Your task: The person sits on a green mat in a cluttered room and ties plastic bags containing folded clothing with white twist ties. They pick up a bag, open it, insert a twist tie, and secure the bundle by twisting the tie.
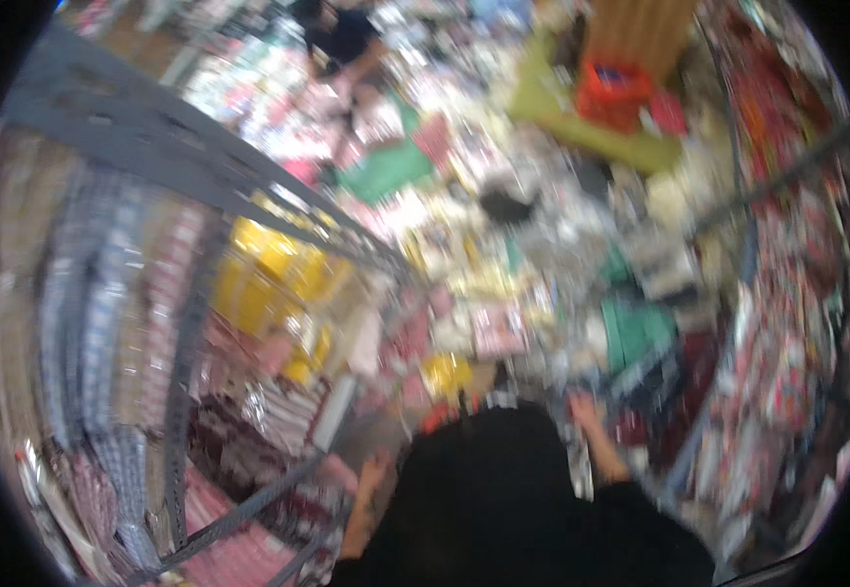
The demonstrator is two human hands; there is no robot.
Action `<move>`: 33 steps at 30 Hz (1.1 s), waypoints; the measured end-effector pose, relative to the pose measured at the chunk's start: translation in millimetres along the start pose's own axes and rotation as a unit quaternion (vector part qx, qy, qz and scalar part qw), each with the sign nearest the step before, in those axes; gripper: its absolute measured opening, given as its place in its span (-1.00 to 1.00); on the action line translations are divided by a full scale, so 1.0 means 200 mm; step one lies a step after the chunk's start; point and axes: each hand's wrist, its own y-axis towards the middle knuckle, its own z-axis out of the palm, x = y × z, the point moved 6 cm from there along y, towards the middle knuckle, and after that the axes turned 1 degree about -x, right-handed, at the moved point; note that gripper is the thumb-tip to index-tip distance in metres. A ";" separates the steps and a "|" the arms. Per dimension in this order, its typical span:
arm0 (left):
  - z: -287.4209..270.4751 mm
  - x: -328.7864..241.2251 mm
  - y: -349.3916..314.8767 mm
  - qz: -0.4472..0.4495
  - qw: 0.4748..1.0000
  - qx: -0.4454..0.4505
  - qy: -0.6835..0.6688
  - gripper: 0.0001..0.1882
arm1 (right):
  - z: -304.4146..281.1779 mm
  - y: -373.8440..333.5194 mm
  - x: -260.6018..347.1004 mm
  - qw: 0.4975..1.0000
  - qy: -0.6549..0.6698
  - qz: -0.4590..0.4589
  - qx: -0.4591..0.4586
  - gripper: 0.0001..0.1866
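Observation:
Both my arms hang low on either side of my black top, and the whole picture is smeared by motion. My left hand is beside the metal shelf rack, near folded pink and striped cloth; its fingers are too blurred to read. On the other side, my right hand is near dark blue plastic-wrapped packs and a green cloth bundle. A narrow whitish strip shows beneath it; whether the hand holds it is unclear. A yellow pack lies ahead between the hands.
A grey metal rack on the left holds folded checked fabrics and yellow packs. Plastic-wrapped packs cover the floor ahead. Patterned fabric stacks line the right. Another person is at the far left, and an orange-red bag lies far right.

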 end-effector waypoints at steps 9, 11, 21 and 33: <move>-0.06 0.30 0.04 -0.027 0.987 0.158 0.030 -0.45 | 0.20 -0.39 0.70 0.967 0.004 0.178 0.181 -0.51; -0.12 0.31 0.03 -0.034 0.984 0.170 0.037 -0.46 | 0.20 -0.42 0.75 0.975 0.014 0.146 0.168 -0.53; -0.36 0.33 0.06 -0.018 0.975 0.205 0.086 -0.49 | 0.01 -0.80 1.34 0.980 0.184 0.027 0.070 -0.60; -0.50 0.32 0.24 0.005 0.953 0.248 0.173 -0.52 | 0.37 -1.51 -0.21 0.857 0.317 0.366 -0.176 -0.80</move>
